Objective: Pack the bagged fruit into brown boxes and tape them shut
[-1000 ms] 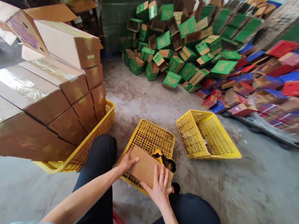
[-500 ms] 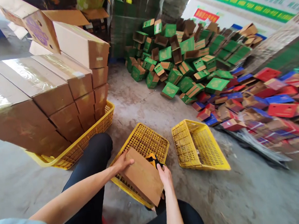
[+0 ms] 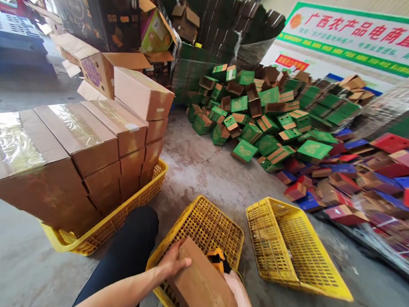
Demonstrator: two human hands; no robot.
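A closed brown cardboard box (image 3: 206,287) lies tilted over an upturned yellow plastic crate (image 3: 215,222) in front of me. My left hand (image 3: 174,262) grips the box's left edge, with the thumb on top and the fingers down its side. At the right side of the box, my right hand (image 3: 236,287) is closed round the dark handle of an orange-and-black tape dispenser (image 3: 217,258). The box partly hides the dispenser and the fingers of my right hand.
Taped cartons (image 3: 77,136) are stacked in a long yellow crate (image 3: 124,222) at left. Another yellow crate (image 3: 305,245) lies on its side at right. Heaps of green boxes (image 3: 243,151) and red and blue boxes (image 3: 391,143) cover the floor beyond. My knee (image 3: 139,231) is beside the left crate.
The view has tilted up, so everything sits lower in the picture and more of the wall banner shows. Both hands keep their hold, on the box and the dispenser.
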